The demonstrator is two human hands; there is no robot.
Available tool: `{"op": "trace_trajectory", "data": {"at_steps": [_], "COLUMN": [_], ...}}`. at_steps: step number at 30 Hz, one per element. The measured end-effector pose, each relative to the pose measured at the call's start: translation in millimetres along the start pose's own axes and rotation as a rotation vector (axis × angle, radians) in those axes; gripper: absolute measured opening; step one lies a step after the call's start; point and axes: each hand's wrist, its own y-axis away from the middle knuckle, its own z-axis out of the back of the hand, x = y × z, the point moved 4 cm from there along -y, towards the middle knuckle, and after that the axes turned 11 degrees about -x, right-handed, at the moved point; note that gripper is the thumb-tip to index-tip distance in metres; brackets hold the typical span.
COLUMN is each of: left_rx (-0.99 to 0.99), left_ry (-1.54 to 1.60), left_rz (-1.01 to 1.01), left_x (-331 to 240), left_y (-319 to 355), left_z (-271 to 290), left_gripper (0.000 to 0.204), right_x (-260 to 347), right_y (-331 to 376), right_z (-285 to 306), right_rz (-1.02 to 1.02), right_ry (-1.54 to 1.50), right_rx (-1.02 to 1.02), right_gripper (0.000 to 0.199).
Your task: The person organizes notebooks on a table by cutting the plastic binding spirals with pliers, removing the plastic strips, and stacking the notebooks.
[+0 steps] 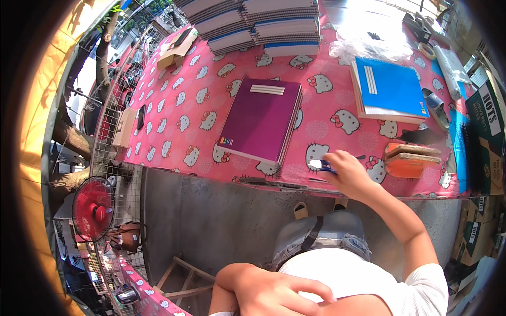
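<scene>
My right hand [349,175] is closed around a small blue object with a white tip [321,166], low over the table's front edge. Its exact kind is hard to make out. Nearby, to the hand's left, lies a purple spiral notebook [259,120] on a stack of pages or notebooks. My left hand [279,290] is close to my body at the bottom, fingers stretched out and resting against bare skin, with nothing held. To the right of my right hand sits an orange block-like thing [408,162] with a brown top.
The pink cat-patterned tablecloth [176,142] covers the table. Tall stacks of spiral notebooks [253,26] stand at the back; a blue notebook pile [392,89], clear plastic [369,48] and a tape roll [427,51] lie right. Dark cartons [487,131] border the right; a red fan [94,209] stands left.
</scene>
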Motion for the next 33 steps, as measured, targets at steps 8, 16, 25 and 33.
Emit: {"op": "trace_trajectory", "data": {"at_steps": [8, 16, 25, 33], "left_rx": [-1.136, -1.062, -1.094, -1.073], "left_ry": [-0.789, -1.083, -1.186, -1.093], "left_rz": [0.881, 0.784, 0.564, 0.484], "left_x": [102.8, 152.8, 132.8, 164.5], "left_y": [185.6, 188.3, 198.7, 208.3], "left_z": [146.0, 147.8, 154.0, 153.2], "left_gripper": [0.031, 0.022, 0.007, 0.013], "right_x": [22.9, 17.5, 52.7, -15.7], "right_y": [-33.4, -38.6, -56.9, -59.7], "right_z": [-68.8, -61.5, -64.3, -88.4], "right_rz": [0.236, 0.281, 0.431, 0.315], "right_ry": [0.277, 0.344, 0.380, 0.309], "right_rx": [-0.095, -0.089, -0.077, 0.006], "right_gripper": [0.039, 0.042, 0.044, 0.045]}}
